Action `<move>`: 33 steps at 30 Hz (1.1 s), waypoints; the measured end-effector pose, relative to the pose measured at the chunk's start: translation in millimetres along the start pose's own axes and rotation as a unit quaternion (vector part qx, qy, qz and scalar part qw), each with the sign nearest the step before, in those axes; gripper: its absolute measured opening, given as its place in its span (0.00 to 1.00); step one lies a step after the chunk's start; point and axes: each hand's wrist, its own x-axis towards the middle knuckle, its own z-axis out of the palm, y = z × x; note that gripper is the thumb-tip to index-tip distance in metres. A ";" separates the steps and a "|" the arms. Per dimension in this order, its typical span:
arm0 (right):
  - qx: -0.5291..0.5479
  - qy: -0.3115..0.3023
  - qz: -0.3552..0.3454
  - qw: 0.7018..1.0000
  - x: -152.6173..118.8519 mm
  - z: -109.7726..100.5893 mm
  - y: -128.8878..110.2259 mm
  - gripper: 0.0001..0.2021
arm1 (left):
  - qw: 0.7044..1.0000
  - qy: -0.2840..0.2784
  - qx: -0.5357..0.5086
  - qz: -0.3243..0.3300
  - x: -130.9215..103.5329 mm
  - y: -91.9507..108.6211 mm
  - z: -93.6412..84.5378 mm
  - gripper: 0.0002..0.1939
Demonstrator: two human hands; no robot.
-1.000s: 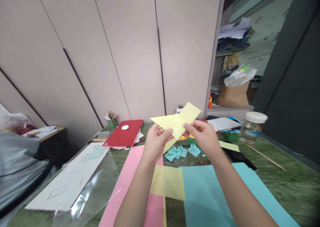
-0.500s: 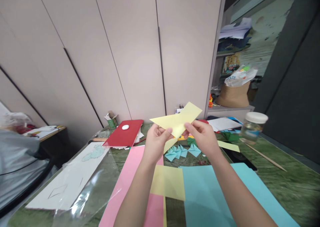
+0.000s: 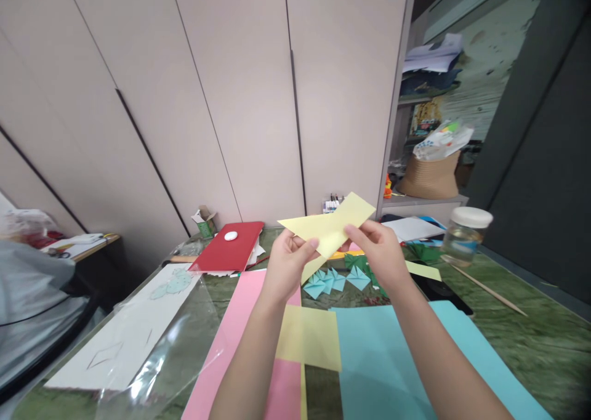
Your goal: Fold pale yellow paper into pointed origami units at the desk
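A folded sheet of pale yellow paper [image 3: 330,226] is held up above the table between both hands. My left hand [image 3: 293,257] pinches its left part, thumb on the front face. On the right part, my right hand [image 3: 373,247] grips the paper with the thumb pressed near a fold. Just below the hands lie several small folded light-blue paper pieces [image 3: 325,281]. A flat yellow sheet [image 3: 309,337] rests on the table under my forearms, overlapping pink paper [image 3: 240,334] on the left. Blue sheets [image 3: 383,352] lie to the right.
At the left is white drawing paper [image 3: 124,327] partly under a clear plastic sheet [image 3: 175,346]. A red folder [image 3: 228,247] lies behind. On the right are a dark phone [image 3: 441,290], a lidded jar [image 3: 466,238] and a wooden stick [image 3: 489,290]. Cabinet doors [image 3: 240,100] stand behind the table.
My right hand has shifted slightly right and its thumb has moved a little up along the fold. The left hand keeps its pinch. The view has shifted very slightly.
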 end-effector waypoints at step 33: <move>0.145 0.123 -0.040 0.981 -3.6 8.6 5.5 0.16 | 0.898 0.126 0.255 0.335 -10.5 -19.2 4.0 0.16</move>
